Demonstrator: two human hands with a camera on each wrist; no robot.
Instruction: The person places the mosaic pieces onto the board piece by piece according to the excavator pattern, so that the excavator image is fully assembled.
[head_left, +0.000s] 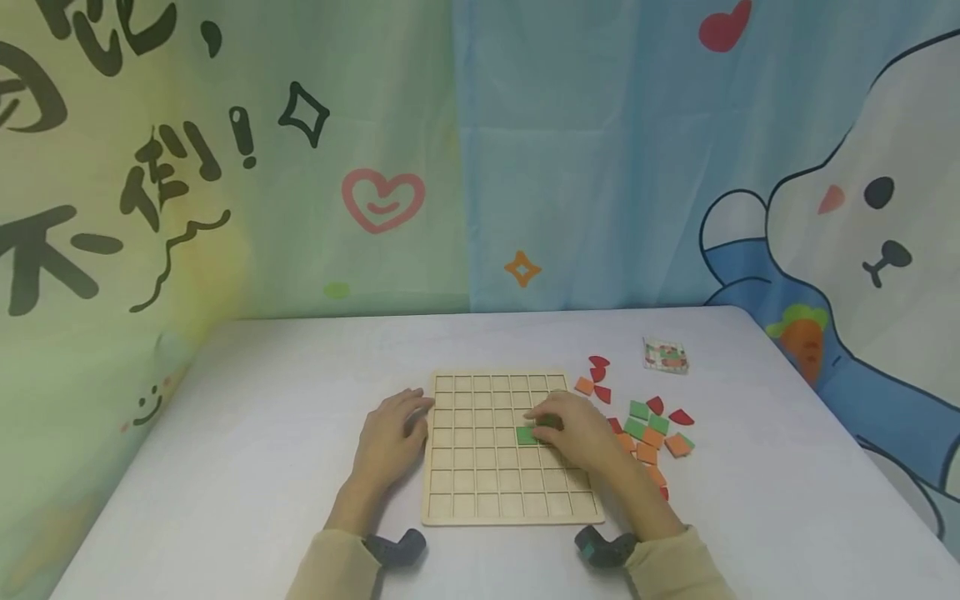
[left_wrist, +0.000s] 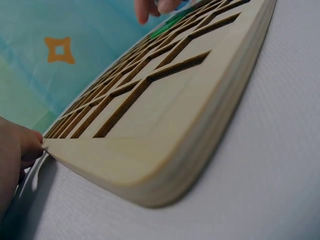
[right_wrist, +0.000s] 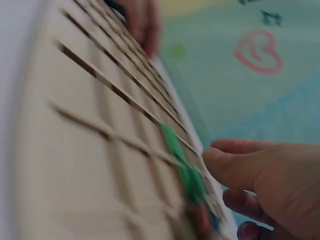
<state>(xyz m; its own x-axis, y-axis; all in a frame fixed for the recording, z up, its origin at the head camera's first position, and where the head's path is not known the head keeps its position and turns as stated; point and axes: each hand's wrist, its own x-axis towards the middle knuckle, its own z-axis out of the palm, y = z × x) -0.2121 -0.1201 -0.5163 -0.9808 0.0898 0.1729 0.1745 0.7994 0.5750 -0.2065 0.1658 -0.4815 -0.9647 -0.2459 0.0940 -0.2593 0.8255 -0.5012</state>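
A pale wooden grid board (head_left: 485,481) lies on the table, its square cells marked by grooves. My left hand (head_left: 392,437) rests at its left edge, fingertips right at the rim; the left wrist view shows a fingertip against the board's side. Over the right half hovers my right hand (head_left: 577,429), its fingers loosely bent. A green square tile (head_left: 527,435) sits in a cell just beside its fingertips. More green (right_wrist: 192,182) shows next to that tile in the right wrist view, partly hidden from the head view by the hand. Nothing shows between the right thumb and fingers.
Right of the board lie loose pieces: green squares (head_left: 639,409), orange squares (head_left: 647,453) and red rounded wedges (head_left: 681,417). A small printed card packet (head_left: 665,356) lies farther back. A printed curtain (head_left: 375,150) hangs behind the white table (head_left: 300,367).
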